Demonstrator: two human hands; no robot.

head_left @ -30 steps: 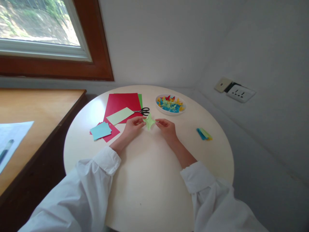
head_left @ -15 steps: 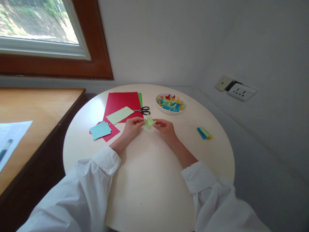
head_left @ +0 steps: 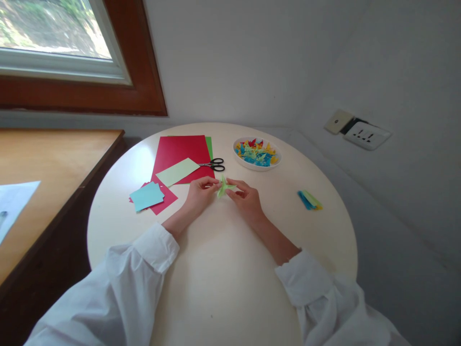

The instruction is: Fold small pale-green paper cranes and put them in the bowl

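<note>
A light green origami crane [head_left: 223, 186] is held between my two hands above the middle of the round table. My left hand [head_left: 200, 193] pinches its left side between thumb and fingers. My right hand [head_left: 248, 199] has thumb and fingers closed on its right side, and these fingertips partly cover the paper. Just behind the crane lie black-handled scissors [head_left: 217, 165], with their blades partly over a pale green paper strip [head_left: 177, 172] and red sheets [head_left: 182, 148].
A white dish [head_left: 257, 168] of small folded paper cranes stands at the back. Light blue paper squares [head_left: 147, 197] lie on red ones at left. Several coloured folded papers [head_left: 309, 200] lie at right. A wooden desk [head_left: 54, 158] stands to the left.
My right hand has moved in closer, its thumb now further over the crane. The crane has turned slightly in my fingers. The whole view has shifted a little.
</note>
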